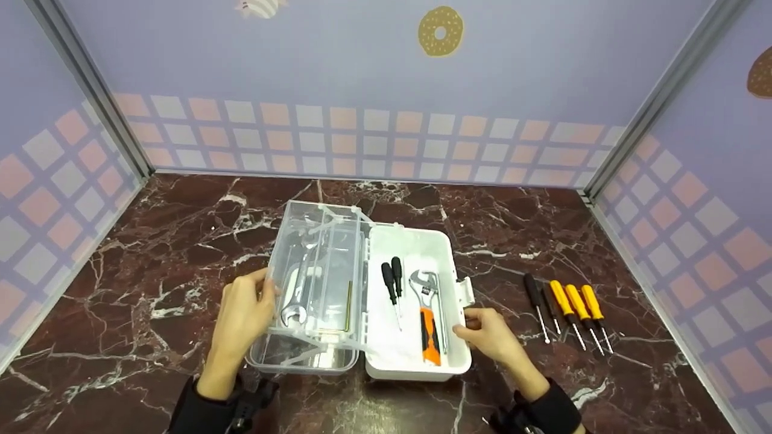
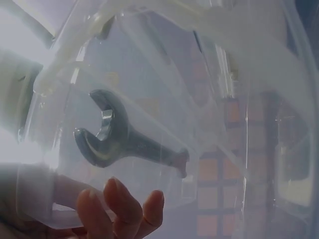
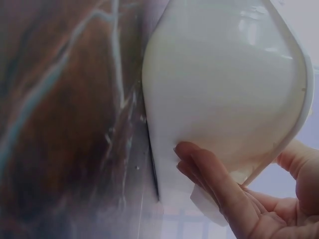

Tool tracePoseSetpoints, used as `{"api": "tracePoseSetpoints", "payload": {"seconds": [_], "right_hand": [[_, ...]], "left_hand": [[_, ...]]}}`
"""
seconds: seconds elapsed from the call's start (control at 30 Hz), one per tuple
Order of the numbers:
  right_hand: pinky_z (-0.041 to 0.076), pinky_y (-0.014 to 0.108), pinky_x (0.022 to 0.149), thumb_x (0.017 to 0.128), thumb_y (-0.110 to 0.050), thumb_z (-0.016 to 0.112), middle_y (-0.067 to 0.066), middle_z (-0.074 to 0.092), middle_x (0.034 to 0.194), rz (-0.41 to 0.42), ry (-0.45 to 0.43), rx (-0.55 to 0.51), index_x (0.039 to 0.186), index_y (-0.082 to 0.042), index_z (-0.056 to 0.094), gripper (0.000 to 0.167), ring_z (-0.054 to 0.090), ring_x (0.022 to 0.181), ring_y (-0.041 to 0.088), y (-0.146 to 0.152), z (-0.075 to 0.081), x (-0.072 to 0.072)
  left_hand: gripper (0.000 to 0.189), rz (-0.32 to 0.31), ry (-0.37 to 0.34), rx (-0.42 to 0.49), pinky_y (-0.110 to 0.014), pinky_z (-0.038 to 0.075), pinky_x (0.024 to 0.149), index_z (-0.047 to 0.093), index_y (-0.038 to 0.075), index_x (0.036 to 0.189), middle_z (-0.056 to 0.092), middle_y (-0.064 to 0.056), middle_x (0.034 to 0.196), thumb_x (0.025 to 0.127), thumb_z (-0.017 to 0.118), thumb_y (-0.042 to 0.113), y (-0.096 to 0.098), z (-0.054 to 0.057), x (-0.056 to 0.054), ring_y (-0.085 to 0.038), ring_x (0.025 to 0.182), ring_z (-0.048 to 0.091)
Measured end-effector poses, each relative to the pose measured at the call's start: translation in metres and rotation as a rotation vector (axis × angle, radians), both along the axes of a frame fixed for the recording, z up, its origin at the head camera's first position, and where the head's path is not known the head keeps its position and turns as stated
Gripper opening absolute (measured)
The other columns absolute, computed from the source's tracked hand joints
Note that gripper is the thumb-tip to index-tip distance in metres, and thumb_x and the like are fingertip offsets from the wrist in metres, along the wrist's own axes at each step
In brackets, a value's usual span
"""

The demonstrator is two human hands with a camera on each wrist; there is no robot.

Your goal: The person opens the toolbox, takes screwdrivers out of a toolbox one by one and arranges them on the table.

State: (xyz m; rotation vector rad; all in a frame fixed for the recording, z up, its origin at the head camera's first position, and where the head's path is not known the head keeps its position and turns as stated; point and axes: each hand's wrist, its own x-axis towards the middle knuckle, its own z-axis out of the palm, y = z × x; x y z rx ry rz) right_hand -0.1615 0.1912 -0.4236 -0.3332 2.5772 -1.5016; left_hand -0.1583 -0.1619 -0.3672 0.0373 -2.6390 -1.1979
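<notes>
Wrench [image 1: 302,280] lies inside the clear tray [image 1: 330,274] whose edge my left hand [image 1: 242,307] pinches. My right hand [image 1: 491,336] pinches the white toolbox [image 1: 416,372] rim.

Clearance on the counter [image 1: 151,259]
Open surface is extending along the back edge and left edge. The clear tray [image 1: 339,253] and left hand [image 1: 244,308] are blocking direct approach to the white box [image 1: 416,241] from the left edge; the right hand [image 1: 490,333] is occupying its right wall. Five screwdrivers [image 1: 561,298] are obstructing the right side, leaving a lane beside the latch [image 1: 466,292].
</notes>
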Motion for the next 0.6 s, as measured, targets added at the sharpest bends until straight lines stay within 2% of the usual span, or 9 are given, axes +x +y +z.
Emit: {"api": "tracePoseSetpoints", "payload": {"seconds": [0.1, 0.3, 0.4, 0.47, 0.6], "right_hand": [[0.032, 0.013, 0.04, 0.079, 0.004, 0.057, 0.02, 0.059, 0.061, -0.024, 0.03, 0.036, 0.095, 0.013, 0.06, 0.018, 0.042, 0.042, 0.001, -0.003, 0.002, 0.002], [0.034, 0.016, 0.039, 0.078, -0.006, 0.063, 0.003, 0.055, 0.053, -0.052, 0.112, 0.089, 0.087, 0.002, 0.065, 0.012, 0.043, 0.041, 0.0, 0.006, -0.028, -0.01], [0.035, 0.017, 0.04, 0.077, -0.007, 0.064, -0.003, 0.053, 0.051, -0.065, 0.14, 0.118, 0.083, -0.002, 0.065, 0.008, 0.044, 0.042, 0.001, 0.007, -0.033, -0.012], [0.034, 0.016, 0.04, 0.076, -0.006, 0.064, -0.004, 0.051, 0.051, -0.067, 0.149, 0.128, 0.079, -0.003, 0.065, 0.004, 0.043, 0.043, 0.0, 0.007, -0.034, -0.012], [0.039, 0.017, 0.042, 0.077, -0.008, 0.065, 0.003, 0.058, 0.056, -0.058, 0.132, 0.102, 0.082, -0.001, 0.066, 0.009, 0.048, 0.045, 0.004, 0.008, -0.033, -0.011]], "left_hand": [[0.028, 0.009, 0.003, -0.003, -0.025, 0.038, 0.037, 0.058, -0.008, 0.109, 0.065, -0.013, 0.075, 0.086, 0.044, 0.001, -0.002, -0.006, 0.001, -0.011, 0.043, 0.052], [0.029, 0.034, 0.001, -0.026, -0.029, 0.043, 0.044, 0.056, -0.01, 0.109, 0.064, -0.012, 0.072, 0.085, 0.044, 0.0, -0.006, -0.013, 0.0, -0.014, 0.048, 0.053], [0.029, 0.049, 0.011, -0.046, -0.034, 0.046, 0.05, 0.058, -0.009, 0.108, 0.064, -0.015, 0.074, 0.083, 0.045, 0.0, -0.007, -0.016, -0.002, -0.02, 0.053, 0.055], [0.03, 0.057, 0.015, -0.061, -0.039, 0.047, 0.054, 0.058, -0.009, 0.107, 0.064, -0.019, 0.078, 0.082, 0.045, 0.0, -0.007, -0.017, -0.003, -0.024, 0.057, 0.056], [0.03, 0.072, 0.01, -0.069, -0.042, 0.046, 0.055, 0.057, -0.009, 0.106, 0.062, -0.024, 0.081, 0.081, 0.045, 0.002, -0.006, -0.02, -0.005, -0.027, 0.058, 0.055]]}}
